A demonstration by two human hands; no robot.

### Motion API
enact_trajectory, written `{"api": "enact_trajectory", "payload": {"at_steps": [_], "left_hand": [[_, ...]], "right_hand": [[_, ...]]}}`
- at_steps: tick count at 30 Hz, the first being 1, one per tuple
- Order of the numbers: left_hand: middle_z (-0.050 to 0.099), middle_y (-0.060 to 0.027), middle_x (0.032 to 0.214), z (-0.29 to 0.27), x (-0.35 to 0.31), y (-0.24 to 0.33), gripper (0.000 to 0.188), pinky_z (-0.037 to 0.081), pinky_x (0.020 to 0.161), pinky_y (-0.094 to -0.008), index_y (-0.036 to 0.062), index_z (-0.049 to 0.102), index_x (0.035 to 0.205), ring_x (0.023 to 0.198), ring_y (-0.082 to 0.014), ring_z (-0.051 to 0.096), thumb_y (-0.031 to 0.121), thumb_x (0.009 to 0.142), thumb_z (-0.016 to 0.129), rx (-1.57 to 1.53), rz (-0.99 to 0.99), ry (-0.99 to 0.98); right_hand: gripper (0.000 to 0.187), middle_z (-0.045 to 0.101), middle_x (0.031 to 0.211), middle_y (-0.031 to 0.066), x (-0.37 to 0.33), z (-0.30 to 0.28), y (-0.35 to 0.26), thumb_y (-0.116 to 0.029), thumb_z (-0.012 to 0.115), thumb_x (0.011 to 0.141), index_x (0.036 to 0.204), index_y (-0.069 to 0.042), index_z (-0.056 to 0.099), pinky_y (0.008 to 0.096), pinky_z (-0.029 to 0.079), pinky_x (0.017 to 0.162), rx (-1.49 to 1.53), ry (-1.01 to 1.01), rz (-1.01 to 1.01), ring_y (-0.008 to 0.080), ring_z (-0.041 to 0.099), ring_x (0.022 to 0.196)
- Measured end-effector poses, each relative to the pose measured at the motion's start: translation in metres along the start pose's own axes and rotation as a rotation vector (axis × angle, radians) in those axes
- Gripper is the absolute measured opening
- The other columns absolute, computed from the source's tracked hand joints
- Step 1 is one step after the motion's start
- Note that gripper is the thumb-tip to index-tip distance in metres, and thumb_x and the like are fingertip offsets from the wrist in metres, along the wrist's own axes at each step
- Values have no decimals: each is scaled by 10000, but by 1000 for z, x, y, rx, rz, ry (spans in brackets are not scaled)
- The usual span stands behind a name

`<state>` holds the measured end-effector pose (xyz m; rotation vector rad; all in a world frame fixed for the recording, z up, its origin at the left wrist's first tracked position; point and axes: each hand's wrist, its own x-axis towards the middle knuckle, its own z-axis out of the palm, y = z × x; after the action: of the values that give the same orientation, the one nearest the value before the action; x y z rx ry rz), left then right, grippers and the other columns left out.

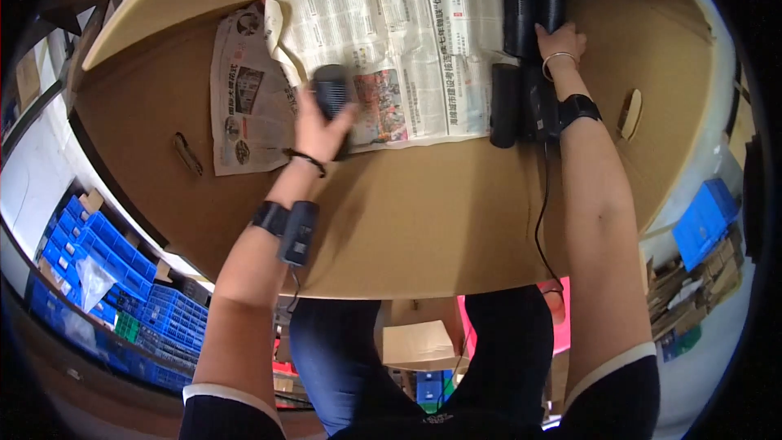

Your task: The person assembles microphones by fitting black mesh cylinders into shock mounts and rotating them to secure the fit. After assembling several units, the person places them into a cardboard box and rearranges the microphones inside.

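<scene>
My left hand [323, 126] is closed round a black cylinder [331, 90] with a ribbed side, held over the newspaper [326, 24]; both are blurred by motion. At the far right, my right hand [564, 42] grips the near end of another black cylinder [551, 2], thumb on its left side. Right beside that one lies a similar cylinder [519, 12], along the newspaper's right edge. Nearer me, one more black cylinder [504, 106] rests by my right wrist. Both wrists wear black straps; the right strap's device [541, 106] partly hides what is beneath it.
The newspaper lies inside a large cardboard box [423, 220], with hand slots [186, 153] in its sides. Blue crates [106, 244] stand on the left outside. A blue bin [707, 222] and stacked flat cardboard [700, 285] are on the right. A cable [541, 212] hangs by my right forearm.
</scene>
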<state>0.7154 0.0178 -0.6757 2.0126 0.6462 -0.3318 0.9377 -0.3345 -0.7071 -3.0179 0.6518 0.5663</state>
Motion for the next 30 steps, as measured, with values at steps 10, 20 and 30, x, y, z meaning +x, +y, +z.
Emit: {"api": "enact_trajectory", "payload": {"at_steps": [10,20,30], "left_hand": [[622,-51,809,126,61,90,263,515,681,-350,75,575,934,725,-183,611,267,783,672,-1159,-623,-571],[655,-72,874,111,78,97,350,528,728,-347,57,581,1016,776,-197,641,318,797,663,-1222,-559,-471],[626,-77,1038,188,-32,102,429,503,821,-330,37,513,1171,922,-188,617,187,798,664,-1241,-854,-733]], "right_hand": [[703,551,1139,95,-13,-23,1,-366,745,705,1252,-50,437,318,444,847,1085,-731,4,224,530,1041],[664,544,1069,119,-90,11,-27,-214,745,691,1213,-9,390,316,438,857,967,-612,-414,201,537,974],[782,438,1246,125,-142,-29,116,-134,753,633,1297,-9,359,317,354,992,1030,-1049,55,232,436,1161]]}}
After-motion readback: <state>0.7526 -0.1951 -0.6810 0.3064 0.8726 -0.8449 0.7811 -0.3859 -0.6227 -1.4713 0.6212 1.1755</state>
